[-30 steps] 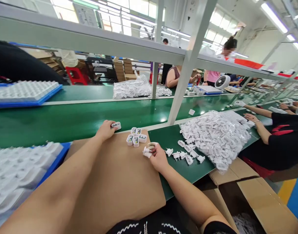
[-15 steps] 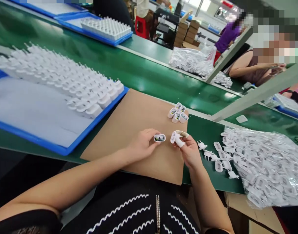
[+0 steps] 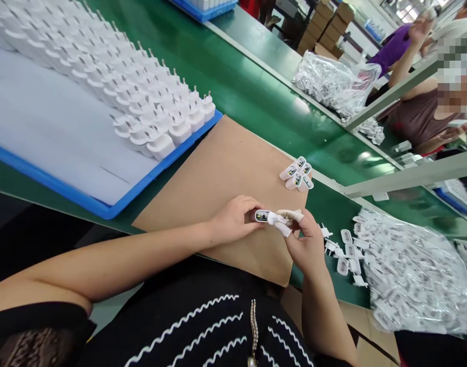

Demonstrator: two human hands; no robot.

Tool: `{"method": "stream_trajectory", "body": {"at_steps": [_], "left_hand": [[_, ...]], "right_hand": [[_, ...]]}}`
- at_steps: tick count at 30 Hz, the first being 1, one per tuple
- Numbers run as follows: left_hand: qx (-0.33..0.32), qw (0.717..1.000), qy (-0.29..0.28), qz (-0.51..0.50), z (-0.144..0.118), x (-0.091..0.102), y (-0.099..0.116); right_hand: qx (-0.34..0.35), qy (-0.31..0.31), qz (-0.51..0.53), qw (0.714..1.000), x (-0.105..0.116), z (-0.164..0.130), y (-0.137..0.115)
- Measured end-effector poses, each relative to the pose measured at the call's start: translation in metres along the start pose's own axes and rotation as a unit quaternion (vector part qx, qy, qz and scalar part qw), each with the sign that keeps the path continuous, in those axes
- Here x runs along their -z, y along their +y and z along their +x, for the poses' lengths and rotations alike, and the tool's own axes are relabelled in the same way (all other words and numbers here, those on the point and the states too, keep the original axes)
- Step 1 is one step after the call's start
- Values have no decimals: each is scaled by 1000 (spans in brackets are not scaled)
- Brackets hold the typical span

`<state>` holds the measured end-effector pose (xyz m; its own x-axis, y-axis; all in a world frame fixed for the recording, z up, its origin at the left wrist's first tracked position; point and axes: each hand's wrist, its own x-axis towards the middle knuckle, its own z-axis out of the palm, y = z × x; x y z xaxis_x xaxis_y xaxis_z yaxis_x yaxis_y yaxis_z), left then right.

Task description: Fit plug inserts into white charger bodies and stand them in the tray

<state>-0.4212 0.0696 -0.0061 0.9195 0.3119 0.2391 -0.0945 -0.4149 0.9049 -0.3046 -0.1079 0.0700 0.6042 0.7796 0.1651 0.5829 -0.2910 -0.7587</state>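
My left hand [image 3: 235, 221] is closed on a white charger housing [image 3: 262, 216], its open end facing right and up with circuit parts visible inside. Between the thumb and fingers of my right hand [image 3: 305, 237] is a white plug cap [image 3: 274, 218], right at the housing's open end; whether the two touch I cannot tell. White covers wrap some of my right fingertips. Beyond my hands, several open housings [image 3: 296, 173] stand clustered on the brown cardboard sheet [image 3: 218, 168]. To the right, loose plug caps [image 3: 343, 266] lie on the green table.
A blue tray [image 3: 107, 210] on the left holds rows of finished-looking plug chargers [image 3: 160, 109]. A clear bag of plug caps [image 3: 420, 275] lies at the right. A metal post [image 3: 401, 186] slants across the right side. A co-worker [image 3: 420, 117] sits across the table.
My right hand has brought the plug cap up against or close to the housing in my left hand. The view has turned and shifted. Across the table, an arm is now raised.
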Motion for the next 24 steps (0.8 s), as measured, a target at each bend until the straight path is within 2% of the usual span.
{"method": "stream_trajectory", "body": {"at_steps": [3,8,12,17,24], "left_hand": [[3,1000,-8,-4,1,1,1],[9,1000,-9,-7,1,4,3],[13,1000,-18,-20,3,6,4],[26,999,-28,-19,4,9,5],[28,999,-41,-6,4,9,5]], "right_hand": [[113,17,-129,985,-7,6,-3],[173,-30,-224,959,-15,14,1],[189,-45,-246,949,-14,19,2],[177,-33,-257,949,-11,19,-1],[168,-73,-287,940,-14,19,-6]]}}
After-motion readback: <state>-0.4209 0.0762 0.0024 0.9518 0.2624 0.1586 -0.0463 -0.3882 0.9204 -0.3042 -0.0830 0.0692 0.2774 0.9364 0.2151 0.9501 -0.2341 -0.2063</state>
